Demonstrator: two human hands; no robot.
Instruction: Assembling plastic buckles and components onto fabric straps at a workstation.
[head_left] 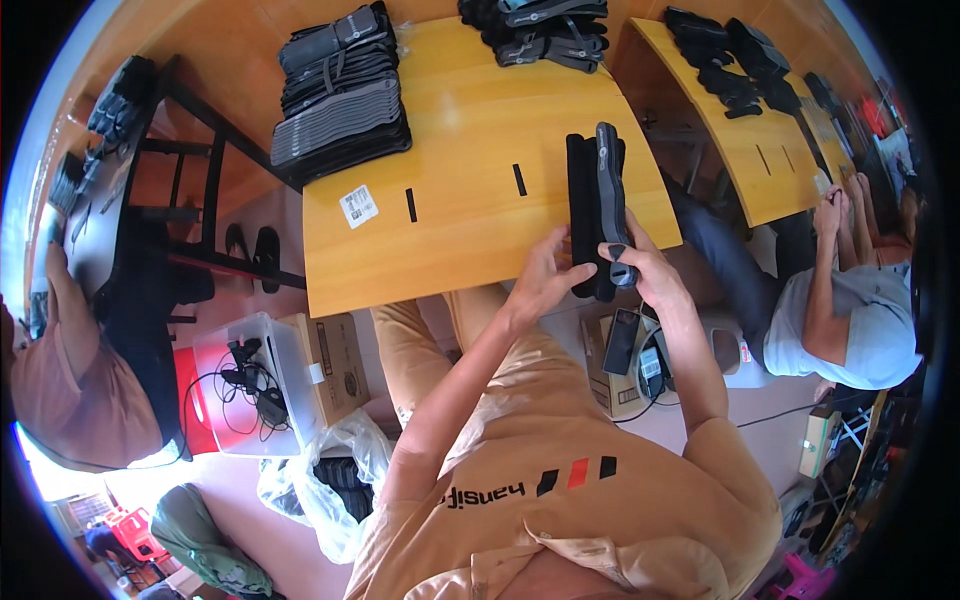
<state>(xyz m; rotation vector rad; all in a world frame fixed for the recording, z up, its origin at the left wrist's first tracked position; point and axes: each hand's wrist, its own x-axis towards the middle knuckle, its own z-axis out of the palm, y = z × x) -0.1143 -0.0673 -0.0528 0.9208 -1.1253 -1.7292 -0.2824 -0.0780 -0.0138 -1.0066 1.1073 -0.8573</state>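
Note:
My right hand (645, 265) is closed around the lower end of a folded dark-grey padded strap (608, 170), held lengthwise over the right part of the yellow table. Its thumb presses the near end, while the other fingers go behind the strap. Right beside it lies a black folded strap (580, 190), parallel to the grey one. My left hand (545, 275) is at the lower left edge of the black strap. Its fingers are apart and the thumb reaches across the near end; whether it bears any weight is not visible.
The yellow table (460, 240) carries a tall stack of folded straps (340, 125) at left, another pile (550, 35) at the back and a white label (358, 205). A see-through bin (250, 390) with cables stands below left. Co-workers sit at tables on both sides.

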